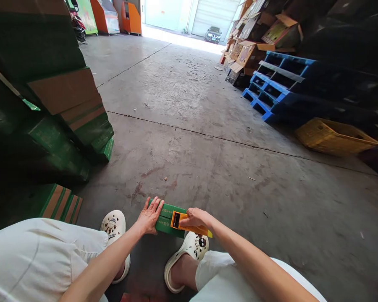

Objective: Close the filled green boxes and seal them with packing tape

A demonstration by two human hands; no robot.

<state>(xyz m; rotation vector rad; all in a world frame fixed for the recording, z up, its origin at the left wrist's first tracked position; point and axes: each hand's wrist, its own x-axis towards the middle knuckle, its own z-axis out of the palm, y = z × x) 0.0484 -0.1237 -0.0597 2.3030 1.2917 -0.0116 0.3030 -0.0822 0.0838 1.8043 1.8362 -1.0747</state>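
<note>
left hand (150, 217) pressing flat, fingers spread, on green box (167, 219) | right hand (195, 218) gripping orange tape dispenser (189, 224), fingers curled around it | box likely light, stiff; holding by edges | resting on floor (227, 167)

- Small box (165, 218): green
- Tape dispenser (189, 223): orange
- Clogs (115, 226): cream-white, with cartoon charms
- Stacked cartons (66, 113): green with brown stripes
- Pallets (277, 84): blue
- Crate (332, 136): yellow
- Floor (208, 159): grey, stained
</note>
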